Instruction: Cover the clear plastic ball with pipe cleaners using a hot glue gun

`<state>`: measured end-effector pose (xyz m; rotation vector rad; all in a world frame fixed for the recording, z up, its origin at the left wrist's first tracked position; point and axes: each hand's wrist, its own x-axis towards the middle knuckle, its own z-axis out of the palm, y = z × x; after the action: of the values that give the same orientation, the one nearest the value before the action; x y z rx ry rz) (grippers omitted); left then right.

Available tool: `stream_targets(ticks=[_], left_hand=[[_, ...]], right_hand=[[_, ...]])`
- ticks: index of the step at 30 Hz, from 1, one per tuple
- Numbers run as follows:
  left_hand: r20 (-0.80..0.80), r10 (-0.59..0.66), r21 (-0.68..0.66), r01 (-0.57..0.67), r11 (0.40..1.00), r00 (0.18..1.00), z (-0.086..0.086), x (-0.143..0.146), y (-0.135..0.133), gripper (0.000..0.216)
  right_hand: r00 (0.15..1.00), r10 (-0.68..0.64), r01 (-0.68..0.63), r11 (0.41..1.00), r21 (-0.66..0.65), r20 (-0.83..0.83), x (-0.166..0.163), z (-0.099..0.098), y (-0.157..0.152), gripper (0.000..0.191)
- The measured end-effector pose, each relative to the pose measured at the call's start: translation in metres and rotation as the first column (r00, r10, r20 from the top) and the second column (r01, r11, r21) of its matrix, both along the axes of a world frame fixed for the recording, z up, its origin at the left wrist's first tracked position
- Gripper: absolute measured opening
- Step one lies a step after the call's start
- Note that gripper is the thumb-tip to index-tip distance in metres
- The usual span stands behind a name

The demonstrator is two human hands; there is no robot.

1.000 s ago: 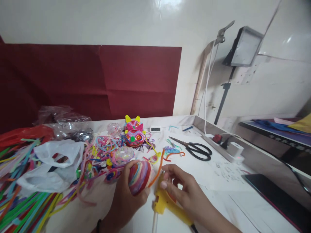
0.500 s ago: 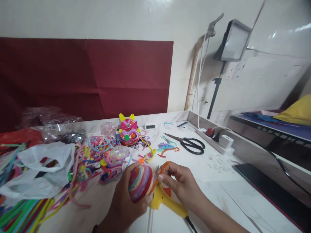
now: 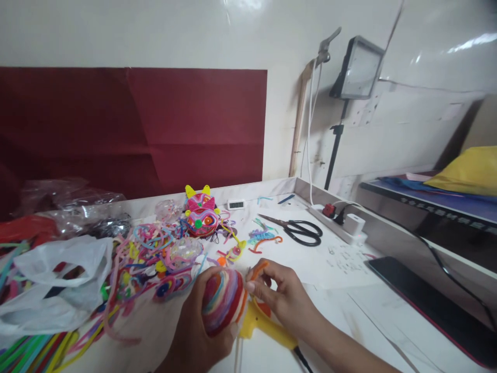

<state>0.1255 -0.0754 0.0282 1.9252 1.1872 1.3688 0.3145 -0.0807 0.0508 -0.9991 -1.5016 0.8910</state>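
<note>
My left hand point(image 3: 194, 331) is wrapped round an egg-shaped ball point(image 3: 222, 301) covered in coiled pipe cleaners of red, pink and other colours. My right hand point(image 3: 285, 300) pinches an orange pipe cleaner point(image 3: 256, 270) and presses it against the ball's right side. A yellow glue gun point(image 3: 267, 327) lies on the white table just under my right hand, its cord running toward me.
A heap of coloured pipe cleaners point(image 3: 147, 254) and a white plastic bag point(image 3: 58, 285) lie at the left. A pink cat-shaped craft point(image 3: 200, 215) stands behind them. Black scissors point(image 3: 298, 230), a power strip point(image 3: 341, 223) and a dark tablet point(image 3: 427, 305) are at the right.
The loose end of the orange pipe cleaner has been bent down closer to the ball. My right hand has moved in against the ball. The view has shifted right.
</note>
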Motion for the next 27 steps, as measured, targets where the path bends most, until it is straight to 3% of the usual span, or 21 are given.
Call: stream_targets(ticks=[5,15,21,24,27], left_hand=[[-0.062,0.058,0.069,-0.053,0.996,0.996,-0.002,-0.007,0.003,0.061],[-0.052,0.03,0.062,-0.027,0.998,0.998,-0.003,-0.01,0.001,0.064],[-0.115,-0.148,0.112,0.16,0.981,0.982,0.005,-0.012,0.001,0.07],[-0.023,-0.121,0.119,0.123,0.985,0.992,0.005,-0.007,-0.002,0.063],[0.078,-0.089,0.113,0.08,0.99,0.993,0.0,-0.001,-0.006,0.056]], right_hand=[[0.997,0.03,-0.034,0.998,-0.054,-0.074,-0.001,0.001,0.0,0.036],[0.989,0.039,-0.053,0.994,-0.092,-0.144,-0.001,-0.002,0.003,0.038],[0.947,0.094,-0.15,0.975,-0.166,-0.306,-0.001,0.0,0.005,0.041],[0.916,0.095,-0.174,0.969,-0.173,-0.389,-0.002,0.003,0.005,0.042],[0.883,0.086,-0.229,0.938,-0.262,-0.461,-0.004,0.001,0.005,0.041]])
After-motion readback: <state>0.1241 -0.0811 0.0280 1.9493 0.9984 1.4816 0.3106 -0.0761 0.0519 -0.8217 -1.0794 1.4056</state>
